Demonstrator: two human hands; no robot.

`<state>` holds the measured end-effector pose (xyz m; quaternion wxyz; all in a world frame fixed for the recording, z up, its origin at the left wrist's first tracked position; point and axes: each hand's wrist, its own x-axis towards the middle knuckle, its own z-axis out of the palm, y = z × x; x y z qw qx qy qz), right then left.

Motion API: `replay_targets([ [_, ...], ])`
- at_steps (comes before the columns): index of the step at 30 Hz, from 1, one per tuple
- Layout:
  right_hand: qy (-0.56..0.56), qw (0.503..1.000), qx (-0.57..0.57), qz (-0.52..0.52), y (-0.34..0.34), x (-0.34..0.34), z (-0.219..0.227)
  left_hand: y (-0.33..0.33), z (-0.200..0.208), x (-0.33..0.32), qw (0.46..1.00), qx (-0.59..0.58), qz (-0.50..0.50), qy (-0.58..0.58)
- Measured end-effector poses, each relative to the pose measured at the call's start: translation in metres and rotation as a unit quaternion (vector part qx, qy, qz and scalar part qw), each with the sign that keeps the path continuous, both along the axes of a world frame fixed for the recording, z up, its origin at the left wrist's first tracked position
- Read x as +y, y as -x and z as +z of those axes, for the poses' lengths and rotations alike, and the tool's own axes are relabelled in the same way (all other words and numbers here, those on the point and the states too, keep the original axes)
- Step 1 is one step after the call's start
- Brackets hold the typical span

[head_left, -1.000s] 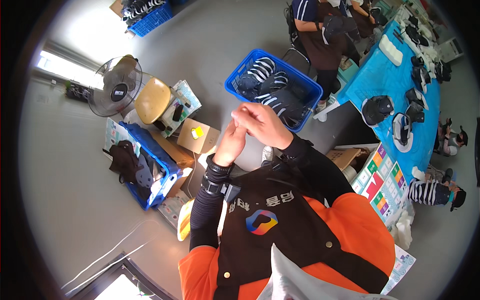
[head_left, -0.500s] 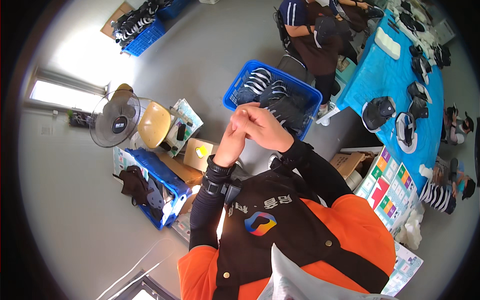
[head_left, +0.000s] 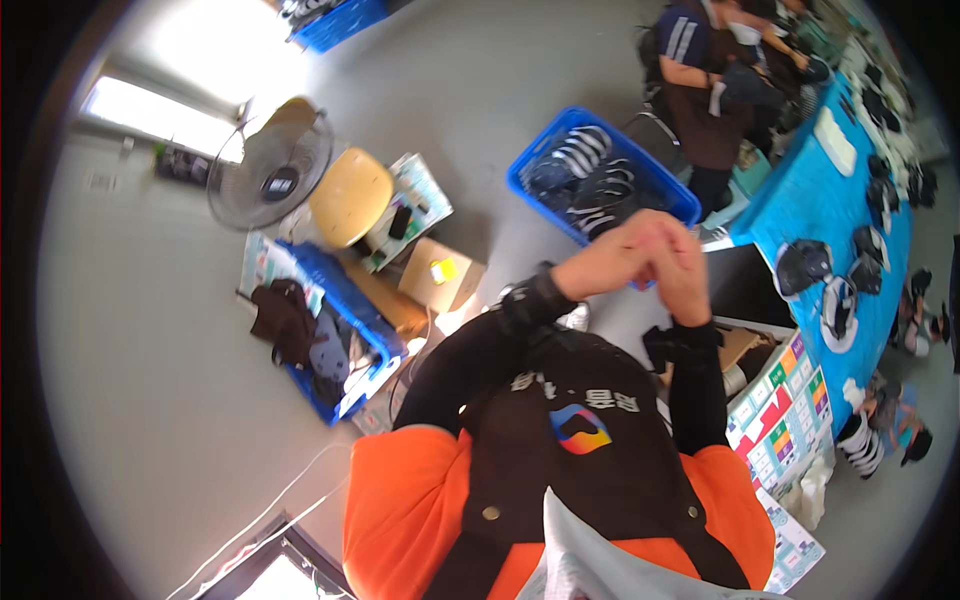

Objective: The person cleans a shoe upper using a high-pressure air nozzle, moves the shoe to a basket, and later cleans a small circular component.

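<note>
My left hand [head_left: 612, 258] and my right hand [head_left: 682, 272] are clasped together in front of my chest, the fingers folded round each other. No tool or part shows between them, though the palms are hidden. Black sleeves and wrist bands cover both forearms. Just beyond the hands, and partly behind them in view, a blue plastic basket [head_left: 542, 202] stands on the floor. Several dark shoes with white stripes [head_left: 585, 150] lie in it.
Right: a table under a blue sheet [head_left: 775, 220] with shoes on it, and a seated co-worker [head_left: 705, 120] handling a dark shoe. Left: a standing fan [head_left: 270, 165], a wooden chair [head_left: 350, 197], a cardboard box [head_left: 432, 275] and a blue crate [head_left: 345, 330]. Printed boards [head_left: 775, 410] stand at my right.
My clasped hands have swung to the right, and their grip has shifted. The view has turned, so the basket, the fan and the table appear further right.
</note>
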<state>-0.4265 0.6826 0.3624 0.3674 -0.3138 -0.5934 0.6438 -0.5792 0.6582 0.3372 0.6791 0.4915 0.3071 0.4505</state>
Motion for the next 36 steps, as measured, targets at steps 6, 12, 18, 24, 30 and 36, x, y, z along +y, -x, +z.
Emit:
replay_targets([
  [6,-0.004,0.998,-0.063,-0.007,0.084,-0.026,0.003,0.081,-0.007,-0.018,0.998,0.027,0.025,0.052],
  [12,-0.035,0.990,-0.133,0.034,0.171,-0.053,0.003,0.167,-0.021,-0.049,0.994,-0.012,0.112,0.006],
  [18,-0.067,0.983,-0.160,0.055,0.195,-0.062,-0.009,0.199,-0.043,-0.069,0.999,-0.048,0.021,0.011],
  [24,-0.047,0.981,-0.182,0.046,0.197,-0.065,0.011,0.247,-0.049,-0.074,0.979,0.123,0.045,-0.159],
  [30,-0.079,0.972,-0.219,-0.036,0.108,-0.057,0.005,0.312,-0.088,-0.134,0.957,0.157,0.211,0.119],
  [36,0.037,0.949,-0.134,-0.283,-0.082,-0.135,-0.032,0.247,-0.138,-0.102,0.956,0.252,0.062,0.137],
])
